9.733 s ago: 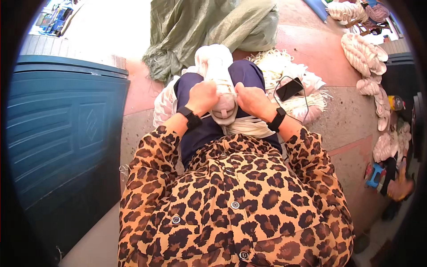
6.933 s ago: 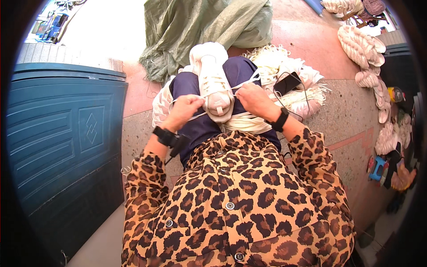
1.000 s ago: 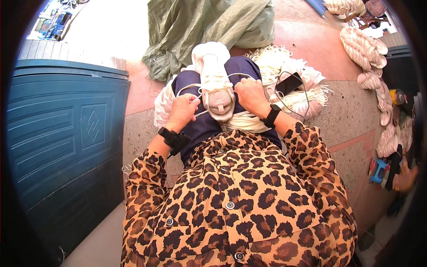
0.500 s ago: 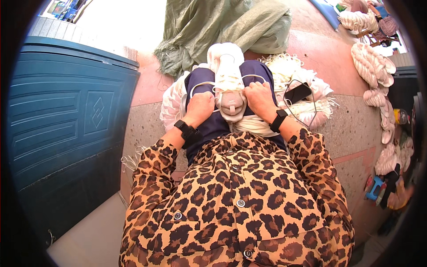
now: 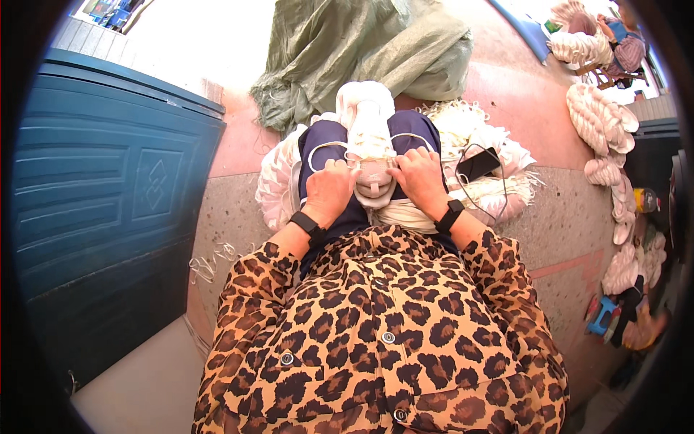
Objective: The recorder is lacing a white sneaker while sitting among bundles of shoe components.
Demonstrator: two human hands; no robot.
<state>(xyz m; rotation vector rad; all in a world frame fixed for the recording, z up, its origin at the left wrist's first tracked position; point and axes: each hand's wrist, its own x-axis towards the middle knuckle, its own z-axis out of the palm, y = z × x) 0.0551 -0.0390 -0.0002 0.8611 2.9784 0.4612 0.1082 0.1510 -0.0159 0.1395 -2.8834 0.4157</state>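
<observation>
Both hands sit on the lap, one either side of a white shoe [image 5: 369, 137]. The left hand [image 5: 329, 192] is curled at the shoe's eight o'clock, fingers bent over a loop of white lace [image 5: 327, 148]; the right hand [image 5: 417, 181] is curled at its four o'clock, fingertips pressed in against the shoe's side by the other lace end. Whether either hand truly pinches the lace or only rests on it is hard to make out, since the fingertips are tucked under and the lace is thin.

The shoe lies along the knees with its long axis running twelve to six: the toe points away toward twelve, the heel tab faces the person's body at six. Its sole is hidden underneath, and its lower part is covered by the hands.

Each wrist wears a black band. The leopard-print shirt [image 5: 383, 325] fills the bottom of the view and hides the lower legs. At the shoe's three o'clock a dark phone [image 5: 478, 163] rests on a heap of pale shoe parts [image 5: 499, 192], with a thin cable looping round it. A green sack [image 5: 361, 43] is crumpled at twelve, a blue door [image 5: 101, 210] stands at nine, and more pale shoe pieces [image 5: 603, 126] trail off at two, cut by the rim.
</observation>
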